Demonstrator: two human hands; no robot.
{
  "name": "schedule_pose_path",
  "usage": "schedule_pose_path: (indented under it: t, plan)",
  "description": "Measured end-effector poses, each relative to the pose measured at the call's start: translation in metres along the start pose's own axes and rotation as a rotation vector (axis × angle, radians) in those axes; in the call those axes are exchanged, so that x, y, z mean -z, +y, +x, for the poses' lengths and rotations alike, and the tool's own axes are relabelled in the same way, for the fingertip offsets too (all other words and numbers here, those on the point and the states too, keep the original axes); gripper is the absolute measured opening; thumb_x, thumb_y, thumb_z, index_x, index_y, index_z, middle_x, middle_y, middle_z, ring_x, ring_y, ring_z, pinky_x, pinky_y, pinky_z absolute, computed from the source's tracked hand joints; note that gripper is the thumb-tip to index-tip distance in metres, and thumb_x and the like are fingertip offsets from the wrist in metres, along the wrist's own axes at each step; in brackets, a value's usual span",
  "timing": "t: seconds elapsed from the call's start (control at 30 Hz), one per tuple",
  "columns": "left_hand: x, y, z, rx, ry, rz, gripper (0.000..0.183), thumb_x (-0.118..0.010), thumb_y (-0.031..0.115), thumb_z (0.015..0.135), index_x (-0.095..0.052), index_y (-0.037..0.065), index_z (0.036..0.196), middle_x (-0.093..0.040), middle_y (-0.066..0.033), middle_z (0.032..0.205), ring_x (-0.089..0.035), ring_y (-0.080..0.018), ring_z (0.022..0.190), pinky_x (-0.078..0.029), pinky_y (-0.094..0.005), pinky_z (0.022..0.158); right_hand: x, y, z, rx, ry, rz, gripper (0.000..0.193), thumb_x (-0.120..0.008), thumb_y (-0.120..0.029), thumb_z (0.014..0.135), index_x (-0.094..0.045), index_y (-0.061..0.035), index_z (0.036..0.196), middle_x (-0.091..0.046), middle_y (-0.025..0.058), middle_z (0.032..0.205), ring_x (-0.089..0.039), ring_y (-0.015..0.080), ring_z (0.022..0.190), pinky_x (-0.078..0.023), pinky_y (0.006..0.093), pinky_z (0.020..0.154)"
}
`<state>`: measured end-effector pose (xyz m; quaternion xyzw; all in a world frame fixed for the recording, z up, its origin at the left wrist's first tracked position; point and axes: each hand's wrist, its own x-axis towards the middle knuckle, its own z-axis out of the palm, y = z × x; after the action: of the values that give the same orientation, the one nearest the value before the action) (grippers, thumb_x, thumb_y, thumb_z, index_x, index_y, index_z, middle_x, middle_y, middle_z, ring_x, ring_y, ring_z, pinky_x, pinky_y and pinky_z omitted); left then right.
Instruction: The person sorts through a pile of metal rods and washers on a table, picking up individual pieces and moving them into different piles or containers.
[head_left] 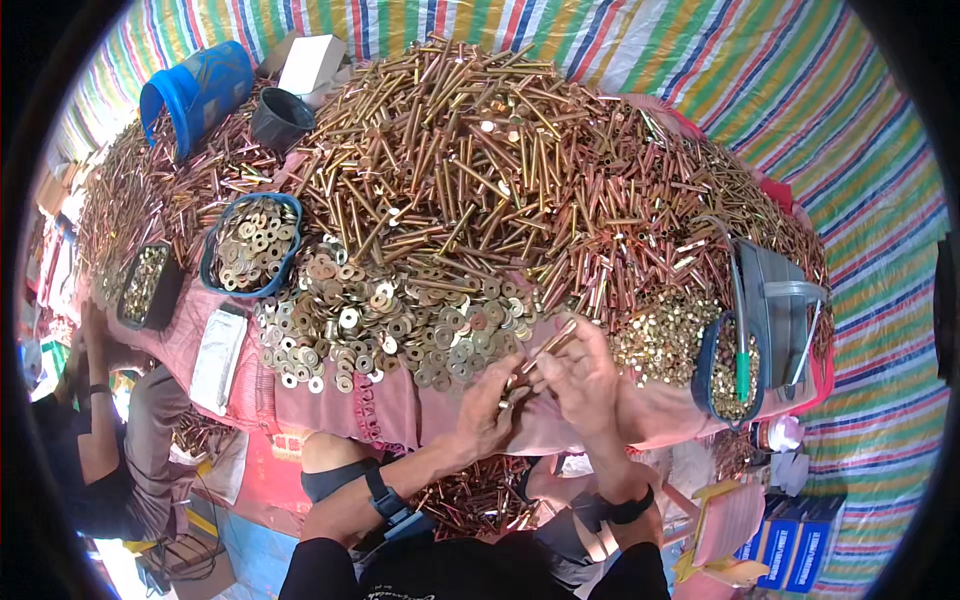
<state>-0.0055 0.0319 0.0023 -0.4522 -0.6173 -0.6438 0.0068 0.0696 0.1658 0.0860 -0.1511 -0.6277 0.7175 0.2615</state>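
Near the middle of the heap's front edge, my two hands meet over the pink cloth. My right hand (pixel 580 378) is closed around a brass-coloured bolt (pixel 557 340), which points up and to the right. My left hand (pixel 488 405) is closed at the bolt's lower end, with small metal pieces (pixel 512 393) glinting between its fingers; their exact kind is hard to make out. Just beyond the left hand spreads a pile of flat washers (pixel 400 325). Small nuts (pixel 655 335) lie heaped to the right of my right hand. Long bolts (pixel 450 150) form a large mound behind.
A blue-rimmed tub of washers (pixel 211 262) and a dark box of nuts (pixel 165 300) stand left. At right are a blue nut container (pixel 703 385) and a grey bin (pixel 768 290). A blue bucket (pixel 200 95) lies far left. Another person's arm (pixel 95 400) shows at left.
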Motion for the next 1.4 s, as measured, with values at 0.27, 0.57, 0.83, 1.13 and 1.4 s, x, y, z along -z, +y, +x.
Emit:
schedule_pose_path:
  t: [0.27,0.57,0.83,1.13,1.4]
  plan:
    - [0.002,-0.004,-0.001,-0.026,-0.044,0.061,0.065,-0.061,-0.01,0.09,-0.046,-0.001,0.152,-0.062,-0.028,0.134,-0.068,-0.0451,0.111,-0.058,-0.0449,0.098,-0.006,-0.006,-0.012,0.262,-0.116,-0.651,0.063,-0.076,-0.009,0.095,-0.047,0.0031,0.149,-0.072,0.012,0.102,-0.072,0.015,0.084,-0.061,0.031,0.073]
    - [0.003,-0.003,-0.015,0.118,-0.012,0.002,0.056,-0.06,-0.006,0.097,-0.047,-0.002,0.152,-0.066,-0.0245,0.127,-0.066,-0.0396,0.113,-0.052,-0.0411,0.101,0.006,0.002,-0.004,0.374,-0.306,-0.737,0.018,-0.073,-0.011,0.094,-0.074,-0.0016,0.11,-0.072,0.0154,0.095,-0.073,0.0302,0.08,-0.058,0.039,0.07]
    - [0.007,0.001,-0.014,0.186,-0.008,-0.065,0.05,-0.062,-0.009,0.098,-0.054,0.002,0.146,-0.072,-0.0173,0.112,-0.071,-0.0293,0.101,-0.057,-0.0348,0.088,0.049,0.037,0.047,0.246,0.142,-1.014,0.022,-0.069,-0.014,0.096,-0.075,-0.003,0.114,-0.074,0.0228,0.102,-0.073,0.0389,0.092,-0.056,0.0473,0.082]
    - [0.006,0.001,-0.014,0.174,-0.001,-0.054,0.046,-0.063,-0.002,0.101,-0.054,0.003,0.146,-0.074,-0.0157,0.111,-0.075,-0.0271,0.102,-0.058,-0.0349,0.088,0.049,0.043,0.072,-0.041,0.05,-1.311,0.029,-0.07,-0.02,0.094,-0.074,-0.0059,0.118,-0.074,0.0244,0.087,-0.073,0.0424,0.084,-0.057,0.052,0.081]
    - [0.002,-0.003,-0.015,0.133,0.035,-0.078,0.055,-0.061,-0.012,0.095,-0.055,0.003,0.148,-0.073,-0.0153,0.108,-0.072,-0.0263,0.094,-0.057,-0.0342,0.085,0.052,0.039,0.069,-0.052,0.042,-1.004,0.019,-0.068,-0.016,0.096,-0.072,-0.0017,0.108,-0.075,0.02,0.087,-0.074,0.0294,0.076,-0.059,0.0436,0.072]
